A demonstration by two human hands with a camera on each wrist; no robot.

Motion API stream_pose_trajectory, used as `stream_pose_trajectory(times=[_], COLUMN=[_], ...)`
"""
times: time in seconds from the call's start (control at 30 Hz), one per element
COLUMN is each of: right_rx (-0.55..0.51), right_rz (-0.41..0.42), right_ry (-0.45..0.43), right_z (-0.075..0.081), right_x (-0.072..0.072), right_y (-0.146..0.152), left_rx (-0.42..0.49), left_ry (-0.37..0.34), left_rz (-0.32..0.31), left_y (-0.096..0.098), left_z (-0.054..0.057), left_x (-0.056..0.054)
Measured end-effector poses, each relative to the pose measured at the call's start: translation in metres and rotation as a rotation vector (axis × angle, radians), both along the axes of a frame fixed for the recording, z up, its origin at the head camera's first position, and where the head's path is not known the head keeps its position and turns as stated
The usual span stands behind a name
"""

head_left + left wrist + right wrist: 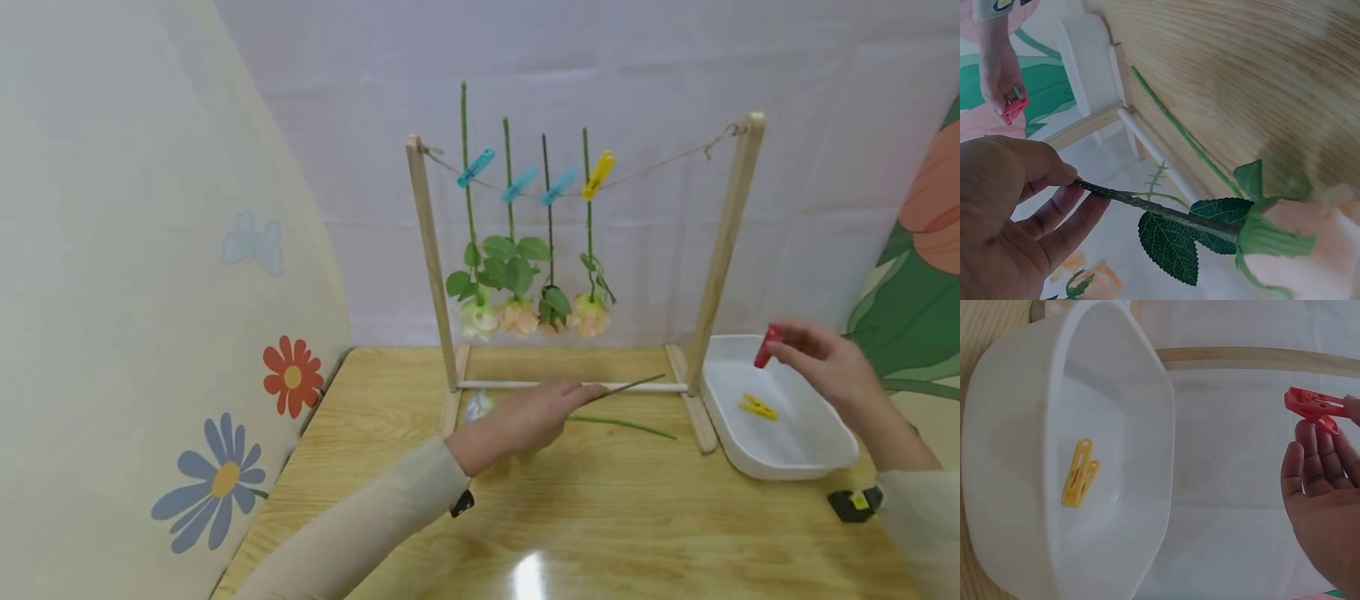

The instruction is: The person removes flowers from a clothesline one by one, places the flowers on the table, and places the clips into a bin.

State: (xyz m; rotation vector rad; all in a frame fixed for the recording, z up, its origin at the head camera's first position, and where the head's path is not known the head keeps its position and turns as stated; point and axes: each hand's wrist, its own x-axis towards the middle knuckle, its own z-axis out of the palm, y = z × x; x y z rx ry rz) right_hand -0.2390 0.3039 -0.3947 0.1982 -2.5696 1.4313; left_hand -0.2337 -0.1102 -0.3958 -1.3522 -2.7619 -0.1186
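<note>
My left hand [528, 417] pinches the dark stem [1147, 205] of an artificial rose between thumb and fingers. In the left wrist view its pale peach bloom [1310, 240] and dark green leaves point away from the palm. Over the white tub [780, 462], my right hand [828, 371] holds a red clothespin [1316, 406] by its handle end. A yellow clothespin [1079, 475] lies in the tub. Another flower with a green stem [622, 425] lies on the table; my left hand and forearm partly cover it in the head view.
A wooden frame [723, 250] carries a sagging string [660, 168]. Several roses hang from it upside down, held by blue clothespins [476, 167] and a yellow clothespin [599, 175]. A white rod [525, 385] joins the frame's feet. A painted wall [187, 292] borders the table's left side.
</note>
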Motion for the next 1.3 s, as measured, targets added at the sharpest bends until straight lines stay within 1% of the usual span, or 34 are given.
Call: stream_pose_trajectory(times=[0.07,0.13,0.2,0.27,0.4,0.5,0.7,0.83,0.93,1.07,1.2,1.3], right_rx=[0.068,0.128,0.164,0.199,0.263,0.32,0.417,0.462,0.49,0.531,0.574,0.596], right_rz=[-0.017,-0.029,-0.026,-0.009,0.044,0.078,0.117,0.142,0.153,0.166,0.171,0.172], right_ry=[-0.017,-0.029,-0.031,-0.007,0.087,0.115,0.053,0.045,0.021,-0.003,0.016,0.03], right_z=[-0.004,-0.009,-0.014,-0.018,-0.027,-0.033,-0.039,-0.043,-0.045,-0.047,-0.05,-0.051], right_x=[0.0,-0.001,-0.002,-0.002,-0.004,-0.005,-0.005,-0.004,-0.005,-0.006,-0.007,-0.007], right_y=[0.002,0.004,0.006,0.008,0.011,0.012,0.012,0.012,0.012,0.013,0.014,0.015], left_rx=[-0.04,-0.08,-0.113,-0.131,-0.157,-0.177,-0.214,-0.218,-0.218,-0.232,-0.245,-0.248], left_ry=[0.027,0.058,0.094,0.12,0.173,0.187,0.205,0.221,0.241,0.251,0.252,0.258], left_rz=[-0.002,-0.018,-0.035,-0.05,-0.053,-0.04,-0.02,-0.038,-0.049,-0.028,-0.005,-0.002], left_y=[0.0,0.0,0.001,0.001,0.001,0.002,0.004,0.006,0.007,0.008,0.01,0.012], left_z=[-0.004,-0.008,-0.012,-0.015,-0.021,-0.025,-0.034,-0.039,-0.043,-0.046,-0.047,-0.048], left_x=[0.001,0.002,0.003,0.004,0.005,0.006,0.006,0.007,0.005,0.004,0.003,0.003])
